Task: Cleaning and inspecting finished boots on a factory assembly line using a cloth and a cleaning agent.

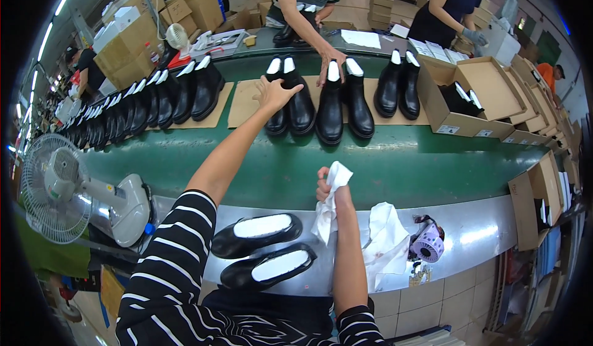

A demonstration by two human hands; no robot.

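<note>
My left hand (276, 94) reaches out over a pair of black ankle boots (300, 108) with white inserts, fingers spread in front of their shafts. Whether it touches them I cannot tell. Crumpled in my closed right hand (323, 184) is a white cloth (338, 175), held above the near edge of the green belt (395, 167). Another person's hand (331, 61) comes from across the belt to a second boot pair (330, 114). Two black shoes (259, 226) with white inside lie on the metal ledge (472, 225) near me.
A row of black boots (182, 99) stands at left on cardboard. Another pair (387, 90) stands beside open shoe boxes (457, 120) at right. A fan (62, 173) is at left. More white cloth (384, 241) and a purple tape roll (427, 245) lie on the ledge.
</note>
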